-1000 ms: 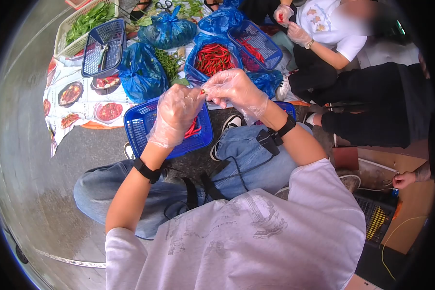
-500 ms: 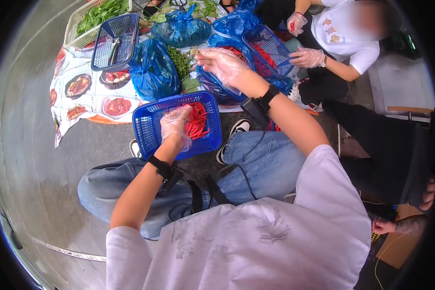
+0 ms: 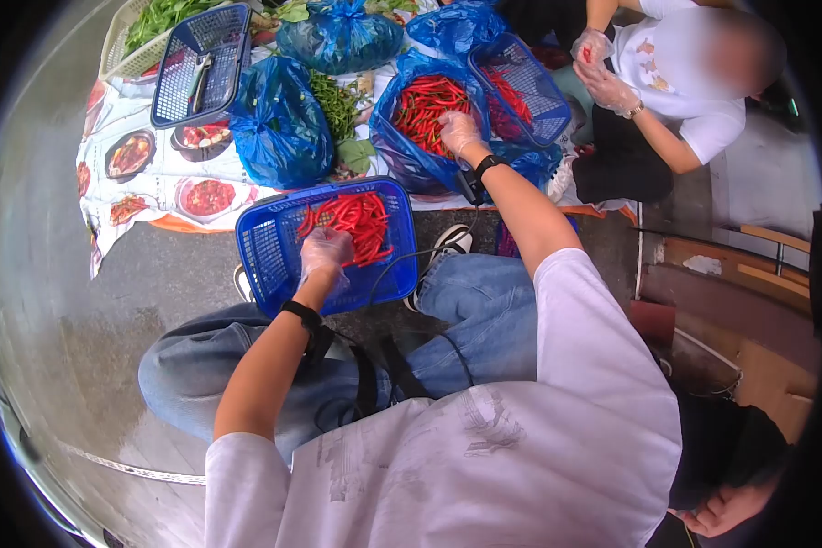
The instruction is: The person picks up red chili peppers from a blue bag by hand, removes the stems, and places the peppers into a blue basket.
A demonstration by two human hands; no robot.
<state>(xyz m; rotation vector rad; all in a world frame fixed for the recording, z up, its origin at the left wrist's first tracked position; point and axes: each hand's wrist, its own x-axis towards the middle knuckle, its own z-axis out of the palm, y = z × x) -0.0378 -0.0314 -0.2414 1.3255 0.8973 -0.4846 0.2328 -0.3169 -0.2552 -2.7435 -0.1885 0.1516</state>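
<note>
My left hand, in a clear plastic glove, is inside a blue basket in front of my knees. It rests against a heap of red chili peppers, its fingers loosely spread. My right hand, gloved too, reaches into an open blue plastic bag full of red chili peppers. Its fingers are apart and touch the chilies, with the tips partly hidden among them.
A person in gloves sits at the upper right beside another blue basket with chilies. Tied blue bags, green stems and a basket holding a peeler-like tool lie on a printed sheet. A cable runs from my wrist strap.
My right hand has moved from above the bags down into the open chili bag, which is now more exposed. My left hand stays in the basket. The other person's hands have come together.
</note>
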